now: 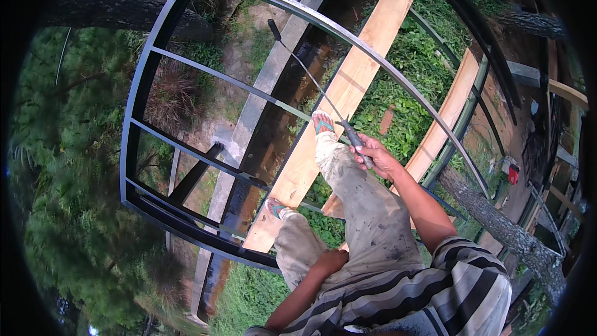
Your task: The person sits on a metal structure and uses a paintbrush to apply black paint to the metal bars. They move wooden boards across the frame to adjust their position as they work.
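My right hand [375,154] is closed round the grey handle of what looks like a welding electrode holder [352,137]. From its jaws a long thin rod [311,79] points up and left, with a thicker black piece [274,29] at its far end. My left hand [329,262] rests on my thigh with its back up; its fingers are mostly hidden. Both sandalled feet are on a wooden plank [295,171] that crosses the metal frame. Stained light trousers cover my legs.
A curved metal bar [348,36] arches over the plank, and dark frame bars [205,70] form a grid on the left. Far below are a concrete beam [249,115] and green plants [398,96]. A second plank [444,115] and a tree trunk [497,224] lie right.
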Demonstrator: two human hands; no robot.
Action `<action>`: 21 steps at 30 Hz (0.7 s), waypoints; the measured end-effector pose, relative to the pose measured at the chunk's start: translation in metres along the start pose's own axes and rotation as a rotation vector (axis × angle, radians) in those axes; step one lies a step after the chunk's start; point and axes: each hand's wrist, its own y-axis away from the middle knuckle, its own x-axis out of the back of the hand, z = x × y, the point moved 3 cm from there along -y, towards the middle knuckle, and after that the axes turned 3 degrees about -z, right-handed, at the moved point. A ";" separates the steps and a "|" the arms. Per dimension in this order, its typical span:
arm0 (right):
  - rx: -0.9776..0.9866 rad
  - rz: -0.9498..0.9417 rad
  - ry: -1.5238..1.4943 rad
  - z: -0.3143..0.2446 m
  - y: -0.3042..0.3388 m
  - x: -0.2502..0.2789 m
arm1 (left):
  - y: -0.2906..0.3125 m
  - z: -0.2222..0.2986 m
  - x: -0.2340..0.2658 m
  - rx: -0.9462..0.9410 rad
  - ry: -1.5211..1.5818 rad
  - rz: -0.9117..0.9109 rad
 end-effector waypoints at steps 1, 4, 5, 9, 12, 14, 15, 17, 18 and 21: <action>-0.004 0.001 0.026 -0.009 -0.001 0.001 | 0.004 0.013 0.014 0.013 -0.036 -0.013; -0.065 0.000 0.043 -0.033 -0.007 0.015 | 0.012 0.047 0.046 -0.016 -0.194 0.103; -0.081 0.009 0.056 -0.041 -0.012 0.019 | 0.011 0.053 0.050 -0.022 -0.214 0.179; -0.102 -0.008 0.096 -0.058 -0.032 0.020 | 0.001 0.070 0.055 -0.043 -0.177 0.320; -0.100 -0.010 0.115 -0.059 -0.041 0.023 | -0.013 0.065 0.055 -0.112 -0.129 0.375; -0.119 0.016 0.137 -0.063 -0.044 0.027 | -0.021 0.064 0.058 -0.150 -0.111 0.347; -0.122 0.038 0.144 -0.067 -0.042 0.022 | -0.022 0.064 0.066 -0.157 -0.099 0.286; -0.099 0.088 0.183 -0.070 -0.050 0.023 | -0.023 0.061 0.096 -0.109 0.012 0.157; -0.083 0.071 0.181 -0.069 -0.055 0.024 | -0.022 0.057 0.104 -0.105 0.058 0.202; -0.016 0.037 0.231 -0.077 -0.088 0.018 | -0.029 0.013 0.124 -0.068 0.198 0.264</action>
